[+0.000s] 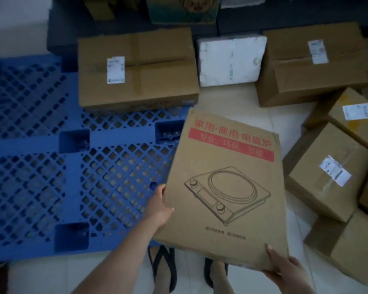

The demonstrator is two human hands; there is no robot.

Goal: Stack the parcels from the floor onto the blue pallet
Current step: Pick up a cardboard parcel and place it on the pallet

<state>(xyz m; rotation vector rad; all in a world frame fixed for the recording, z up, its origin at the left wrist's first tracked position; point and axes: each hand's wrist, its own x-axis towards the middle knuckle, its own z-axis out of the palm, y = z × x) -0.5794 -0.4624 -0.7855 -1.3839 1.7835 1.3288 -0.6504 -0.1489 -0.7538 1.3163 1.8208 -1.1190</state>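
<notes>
Blue pallet [40, 145] fills the 9 o'clock half of the view, lattice deck almost wholly bare. One large brown carton [136, 68] sits at its 1 o'clock corner, probably resting on the pallet edge, though blur makes the footing hard to confirm. So early going by the look of it: one parcel placed at most, nearly all the deck open.

In hand at centre: flat cooktop box [225, 183], printed with red characters and a line drawing of an induction hob, tilted and carried above the floor with its 9 o'clock edge overlapping the pallet's 3 o'clock rim. Not yet set down.

Left on the floor, largest first: labelled carton [314, 68] at 1 o'clock; tilted labelled carton [327, 175] at 3 o'clock; plain carton [346, 249] at 4 o'clock below it; yellow-taped carton [355, 115] at 2 o'clock leaning over the tilted one; white wrapped parcel [232, 60] at 12 o'clock between the two big cartons. More boxes at the far 12 o'clock edge, too blurred to count.

Nothing blocking the open deck; the placed carton only limits the 1 o'clock corner. The heap at 3 o'clock looks loosely piled, likely to shift when one is pulled.

Left hand [159, 206] clamped on the box's 8 o'clock edge, thumb on top. Right hand [285, 266] gripping the 5 o'clock corner, thumb over the face, fingers beneath. Sandalled feet [164, 270] at 6 o'clock, close to the pallet rim.
</notes>
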